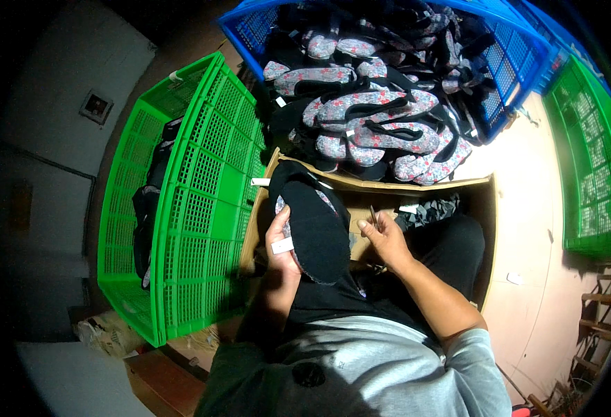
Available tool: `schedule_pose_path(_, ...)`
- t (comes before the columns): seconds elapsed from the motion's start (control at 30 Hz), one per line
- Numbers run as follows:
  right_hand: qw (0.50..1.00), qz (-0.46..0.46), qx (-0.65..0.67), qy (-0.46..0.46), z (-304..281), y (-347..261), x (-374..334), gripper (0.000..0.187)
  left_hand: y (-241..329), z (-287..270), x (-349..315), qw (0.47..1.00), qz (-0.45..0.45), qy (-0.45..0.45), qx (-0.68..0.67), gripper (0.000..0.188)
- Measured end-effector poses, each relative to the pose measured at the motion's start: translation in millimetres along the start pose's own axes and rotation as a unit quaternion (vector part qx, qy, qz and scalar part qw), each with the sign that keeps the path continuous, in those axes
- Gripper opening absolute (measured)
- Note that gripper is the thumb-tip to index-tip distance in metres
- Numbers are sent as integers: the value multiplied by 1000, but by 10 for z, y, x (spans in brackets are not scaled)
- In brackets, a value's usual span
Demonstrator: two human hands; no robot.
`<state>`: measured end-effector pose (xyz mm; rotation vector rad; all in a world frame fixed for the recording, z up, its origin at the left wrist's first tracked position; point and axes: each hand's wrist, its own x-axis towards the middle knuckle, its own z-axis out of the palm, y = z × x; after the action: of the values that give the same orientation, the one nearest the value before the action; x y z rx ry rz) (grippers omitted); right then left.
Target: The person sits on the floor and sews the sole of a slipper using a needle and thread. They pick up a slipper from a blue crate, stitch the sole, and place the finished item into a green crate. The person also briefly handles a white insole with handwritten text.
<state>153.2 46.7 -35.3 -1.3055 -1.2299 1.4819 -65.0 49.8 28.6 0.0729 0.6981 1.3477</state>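
My left hand [282, 236] grips a black cloth slipper [317, 233] by its left edge, with its flat black underside facing up. Floral lining peeks out along that edge, and a white tag [282, 245] sticks out beside my fingers. To the right, apart from the slipper, my right hand [390, 244] is closed around a slim dark pointed tool [373, 215]. Only the tool's tip shows, so its exact kind cannot be made out. Beyond both hands lies a big heap of black slippers with grey-and-red floral linings [382, 125].
A cardboard box [486, 208] surrounds my lap. On the left stands a green plastic crate [211, 208] with dark slippers inside. The heap spills from a blue crate [521, 62] at the back. Another green crate [590, 167] stands far right, above a wooden rack [600, 316].
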Motion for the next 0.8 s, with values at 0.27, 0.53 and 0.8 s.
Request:
schedule_pose_path(0.27, 989, -114, 58, -71, -25, -227, -54, 34, -75, 93, -61, 990, 127, -30, 58, 23)
schedule_pose_path(0.53, 943, -312, 49, -109, -201, -530, -261, 67, -228, 396, -90, 974, 148, -116, 127, 28)
schedule_pose_path(0.8, 980, -173, 60, 81, -319, -578, -482, 45, -546, 623, -98, 976, 87, -159, 119, 35)
